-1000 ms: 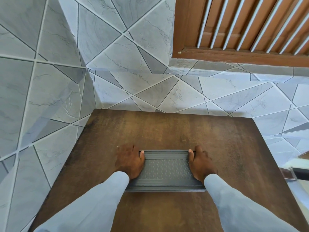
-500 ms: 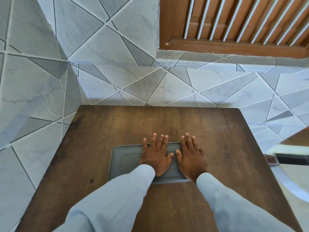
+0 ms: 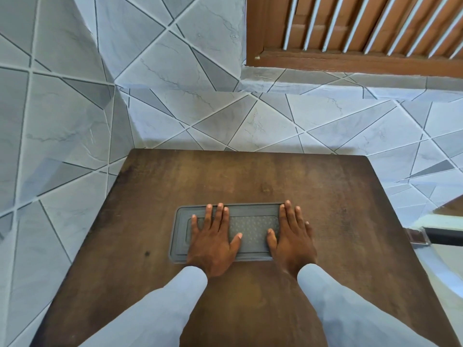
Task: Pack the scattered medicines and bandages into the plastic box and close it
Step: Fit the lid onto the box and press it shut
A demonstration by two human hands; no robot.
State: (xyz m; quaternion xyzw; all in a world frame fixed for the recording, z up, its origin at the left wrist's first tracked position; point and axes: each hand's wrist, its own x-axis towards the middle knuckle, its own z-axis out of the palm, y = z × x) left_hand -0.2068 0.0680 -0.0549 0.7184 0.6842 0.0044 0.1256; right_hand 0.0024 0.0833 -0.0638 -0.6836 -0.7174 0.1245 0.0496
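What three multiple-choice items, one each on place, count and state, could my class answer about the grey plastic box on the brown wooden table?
1. Where does the grey plastic box lie on the brown wooden table?
A near its middle
B far left corner
C hanging off the right edge

2. How many hands rest on it?
A none
B one
C two

3. The box's lid is
A shut
B propped open
C off

Key: 1 A, table surface shows all around it. 2 C, left hand and right hand lie flat on it. 3 A, the lid sits level under both palms.
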